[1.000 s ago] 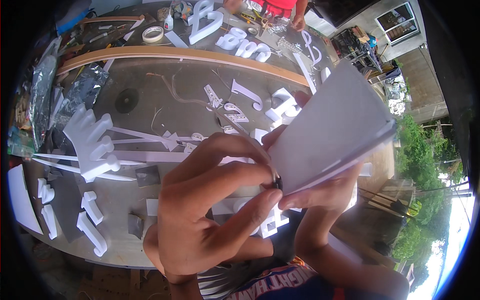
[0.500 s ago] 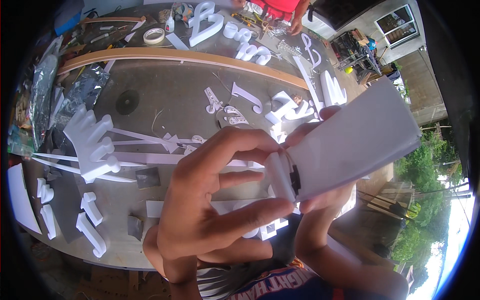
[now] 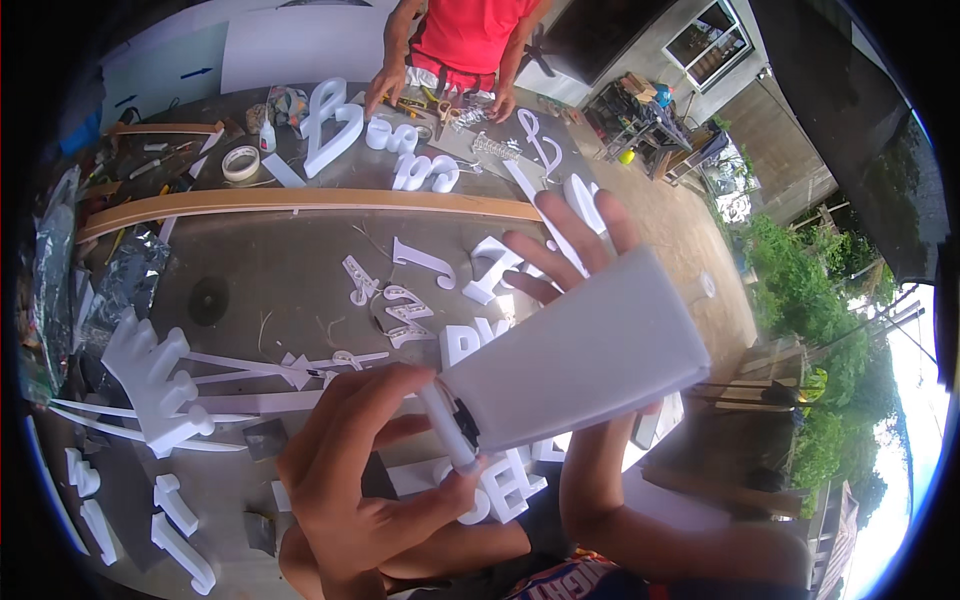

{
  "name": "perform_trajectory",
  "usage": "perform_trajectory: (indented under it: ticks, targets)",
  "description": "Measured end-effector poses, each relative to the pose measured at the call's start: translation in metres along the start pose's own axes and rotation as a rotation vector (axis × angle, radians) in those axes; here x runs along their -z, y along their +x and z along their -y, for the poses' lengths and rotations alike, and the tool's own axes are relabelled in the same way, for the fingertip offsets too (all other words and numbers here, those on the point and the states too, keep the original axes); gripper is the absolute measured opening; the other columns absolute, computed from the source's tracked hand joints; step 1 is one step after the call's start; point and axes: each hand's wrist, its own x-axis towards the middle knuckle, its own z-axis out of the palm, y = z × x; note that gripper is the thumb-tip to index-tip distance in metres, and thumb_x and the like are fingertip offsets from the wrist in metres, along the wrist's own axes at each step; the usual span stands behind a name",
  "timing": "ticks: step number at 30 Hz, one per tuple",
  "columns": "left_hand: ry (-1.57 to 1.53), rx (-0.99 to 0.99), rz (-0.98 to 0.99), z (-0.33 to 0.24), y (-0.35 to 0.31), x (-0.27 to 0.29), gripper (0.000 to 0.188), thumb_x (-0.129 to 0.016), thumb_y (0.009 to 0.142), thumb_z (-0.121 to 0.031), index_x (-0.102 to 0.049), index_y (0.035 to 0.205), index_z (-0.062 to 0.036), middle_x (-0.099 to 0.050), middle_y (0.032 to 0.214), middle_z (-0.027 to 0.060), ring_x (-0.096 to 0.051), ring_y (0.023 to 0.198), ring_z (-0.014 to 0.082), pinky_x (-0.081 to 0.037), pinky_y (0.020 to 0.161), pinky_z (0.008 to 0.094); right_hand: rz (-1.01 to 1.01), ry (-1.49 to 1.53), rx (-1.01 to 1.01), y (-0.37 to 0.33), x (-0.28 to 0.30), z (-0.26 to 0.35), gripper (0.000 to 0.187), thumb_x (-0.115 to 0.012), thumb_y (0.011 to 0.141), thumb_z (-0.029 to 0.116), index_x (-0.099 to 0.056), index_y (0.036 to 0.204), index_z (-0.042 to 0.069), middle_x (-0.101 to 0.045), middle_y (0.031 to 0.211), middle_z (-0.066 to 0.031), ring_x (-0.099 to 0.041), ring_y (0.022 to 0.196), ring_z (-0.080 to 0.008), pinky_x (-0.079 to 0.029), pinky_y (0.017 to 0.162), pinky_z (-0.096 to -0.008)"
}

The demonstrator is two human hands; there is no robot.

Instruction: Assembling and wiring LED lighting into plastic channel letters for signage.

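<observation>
Outdoors, at a grey worktable (image 3: pixel 290 245) strewn with white cut-out letters (image 3: pixel 183 551), with greenery (image 3: pixel 810 310) off to the right. Holds both hands above the near side, close together on one workpiece: a white, wedge-shaped panel (image 3: pixel 590 350). With the left hand (image 3: pixel 342 478), pinches a narrow white strip (image 3: pixel 447 427) between thumb and fingers at the panel's left end; with the right hand (image 3: pixel 577 238), supports the panel from behind, fingers spread past its upper edge, palm hidden, so cannot tell how firmly clamped.

Seems to be at the stage of working the strip at that end, near a small black part (image 3: pixel 466 425) in the gap; cannot tell whether attached. Calls, presumably, for a steady right hand and a light left pinch, without crushing the black part.

Farther back, a long tan strip (image 3: pixel 310 203), a roll of tape (image 3: pixel 240 163), a small bottle (image 3: pixel 267 138); leftward, a crown-like white piece (image 3: pixel 150 385). Opposite, a person in red (image 3: pixel 470 40), well apart. Below the panel, more letters, likely in the way if lowered straight down.
</observation>
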Motion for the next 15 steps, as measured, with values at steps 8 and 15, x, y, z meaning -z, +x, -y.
perform_trajectory:
  ticks: [8, 15]
  targets:
    - [-0.061, 0.078, 0.095, -0.008, 0.004, -0.004, 0.055, -0.077, 0.062, -0.004, -0.058, 0.112, 0.0055, -0.062, 0.100, 0.0191, -0.066, 0.091, 0.0266, -0.060, 0.067, 0.0356, 0.408, -0.319, 0.582, 0.034, 0.002, 0.017, 0.087, -0.085, 0.057, 0.042, -0.047, 0.122, 0.000, -0.051, 0.115, -0.0305, -0.062, 0.094, -0.0346, -0.052, 0.077, -0.0392]
    - [-0.062, 0.069, 0.092, 0.000, 0.005, -0.005, 0.054, -0.077, 0.062, -0.004, -0.059, 0.111, 0.0057, -0.061, 0.100, 0.0179, -0.065, 0.093, 0.0267, -0.062, 0.067, 0.0355, 0.434, -0.380, 0.473, 0.026, -0.015, 0.028, 0.050, -0.084, 0.067, 0.029, -0.054, 0.097, 0.002, -0.051, 0.094, -0.0179, -0.061, 0.069, -0.0272, -0.057, 0.060, -0.0329]
